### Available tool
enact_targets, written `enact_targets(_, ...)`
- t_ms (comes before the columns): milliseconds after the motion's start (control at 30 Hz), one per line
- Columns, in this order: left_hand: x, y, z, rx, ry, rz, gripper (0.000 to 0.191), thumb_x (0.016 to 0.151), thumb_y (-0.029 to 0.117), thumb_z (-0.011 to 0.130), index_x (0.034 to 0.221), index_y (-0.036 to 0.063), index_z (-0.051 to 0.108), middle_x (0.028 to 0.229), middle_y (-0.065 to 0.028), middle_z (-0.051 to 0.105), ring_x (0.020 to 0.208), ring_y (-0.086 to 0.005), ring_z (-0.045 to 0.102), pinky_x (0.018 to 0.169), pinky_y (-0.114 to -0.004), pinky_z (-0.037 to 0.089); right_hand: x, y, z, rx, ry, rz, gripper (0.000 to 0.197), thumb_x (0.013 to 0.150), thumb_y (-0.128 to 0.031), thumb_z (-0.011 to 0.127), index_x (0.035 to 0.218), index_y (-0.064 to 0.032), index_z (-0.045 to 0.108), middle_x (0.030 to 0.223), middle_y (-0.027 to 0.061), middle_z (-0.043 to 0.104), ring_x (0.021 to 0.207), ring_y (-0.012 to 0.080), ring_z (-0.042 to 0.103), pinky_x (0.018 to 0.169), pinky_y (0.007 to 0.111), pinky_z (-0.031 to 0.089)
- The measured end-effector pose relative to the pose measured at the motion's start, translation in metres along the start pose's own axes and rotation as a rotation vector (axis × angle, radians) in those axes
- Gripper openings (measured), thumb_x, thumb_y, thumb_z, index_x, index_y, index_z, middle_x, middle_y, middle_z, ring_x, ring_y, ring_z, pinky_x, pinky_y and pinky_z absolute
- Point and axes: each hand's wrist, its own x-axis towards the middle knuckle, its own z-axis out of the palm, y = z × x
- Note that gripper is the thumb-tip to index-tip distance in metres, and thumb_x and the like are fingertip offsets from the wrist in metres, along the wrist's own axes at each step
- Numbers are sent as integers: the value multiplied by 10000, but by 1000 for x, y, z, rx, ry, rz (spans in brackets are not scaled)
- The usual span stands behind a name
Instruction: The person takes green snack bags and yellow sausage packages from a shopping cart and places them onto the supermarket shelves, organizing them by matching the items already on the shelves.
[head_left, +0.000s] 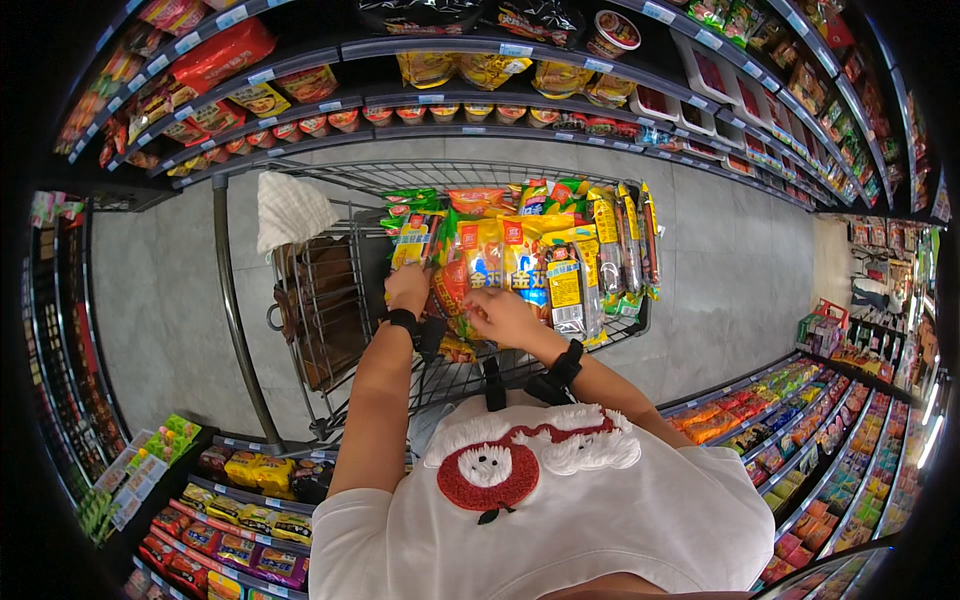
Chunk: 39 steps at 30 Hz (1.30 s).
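A wire shopping cart (480, 171) stands before me, filled with colourful plastic food packets. My left hand (409, 289) is at the near left of the load, its fingers closed around the lower end of a yellow and blue packet (415, 238). Beside it, my right hand (491, 315) rests at a red packet (451, 281), its fingers bent; whether they grip it is unclear. Yellow packets (484, 244) lie just beyond the right hand. Clear-windowed packets with yellow labels (568, 289) stand towards the cart's right end. Both wrists wear black straps.
A brown leather bag (319, 300) sits in the cart's left section, and a white knitted item (291, 210) hangs near the handle (229, 300). Stocked shelves (420, 97) line the far side of the aisle; more shelves (750, 420) stand at the near right and near left.
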Motion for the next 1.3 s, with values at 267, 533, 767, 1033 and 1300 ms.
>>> enact_targets(267, 0, -53, -42, -675, 259, 447, 242, 814, 188, 472, 637, 29, 519, 557, -121, 459, 491, -207, 455, 493, -344, 368, 6, 3, -1, 404, -90, 39, 216, 771, -229, 539, 909, -64, 541, 724, 83, 574, 638, 196, 568, 566, 316, 448)
enact_targets(533, -179, 23, -143, -1583, 286, 526, 167, 846, 148, 469, 808, 10, 555, 607, 49, 449, 535, -20, 365, 473, -181, 299, 17, -40, -52, 1743, -546, 356, 448, 849, -365, 468, 1140, -29, 415, 1066, 67, 519, 922, 134, 524, 755, 246, 433)
enact_targets(767, -255, 82, -147, -1385, 637, 726, 289, 853, 203, 477, 657, -10, 478, 610, 8, 469, 534, -52, 398, 492, -198, 323, -38, -64, -130, 1522, -327, -222, 357, 847, -151, 489, 1165, -17, 396, 1087, 70, 509, 967, 133, 508, 819, 272, 421)
enact_targets(1033, -279, 145, -128, -1384, 529, 759, 311, 852, 301, 489, 906, -2, 533, 760, -12, 534, 648, -64, 473, 572, -201, 385, -104, -62, -216, 699, 144, -436, 430, 677, -98, 655, 1050, 1, 466, 946, 78, 569, 853, 112, 541, 741, 253, 439)
enact_targets(1300, -267, 185, -101, -1358, 495, 650, 235, 746, 119, 612, 924, -11, 529, 739, -8, 552, 614, -51, 458, 538, -199, 383, -153, -61, -249, 281, 348, -472, 482, 635, -127, 684, 1045, 21, 479, 884, 138, 602, 779, 177, 610, 685, 269, 474)
